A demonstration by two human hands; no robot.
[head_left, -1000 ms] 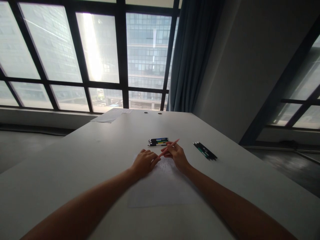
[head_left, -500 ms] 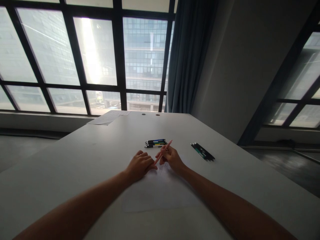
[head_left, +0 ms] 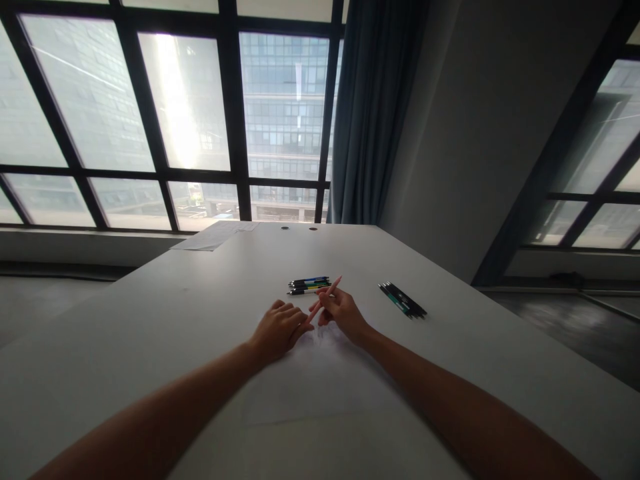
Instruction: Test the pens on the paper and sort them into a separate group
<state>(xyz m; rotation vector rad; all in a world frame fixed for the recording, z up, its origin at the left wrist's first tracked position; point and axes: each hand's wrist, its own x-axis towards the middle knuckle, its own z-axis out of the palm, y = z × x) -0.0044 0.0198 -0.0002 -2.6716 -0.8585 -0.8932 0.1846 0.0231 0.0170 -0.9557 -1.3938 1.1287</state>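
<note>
While the left hand (head_left: pixel 278 328) lies flat with spread fingers on the white sheet of paper (head_left: pixel 305 380), holding nothing, the right hand (head_left: pixel 340 311) grips a slim pink pen (head_left: pixel 324 298) in a writing hold. Its tip points down to the paper, just beside the left fingertips. Beyond the hands, a small row of coloured pens (head_left: pixel 308 285) lies on the pale grey table (head_left: pixel 165 313). To the right, well apart, lies a bundle of dark pens (head_left: pixel 403 300). Some loose papers (head_left: pixel 215 235) rest at the far left edge.
</note>
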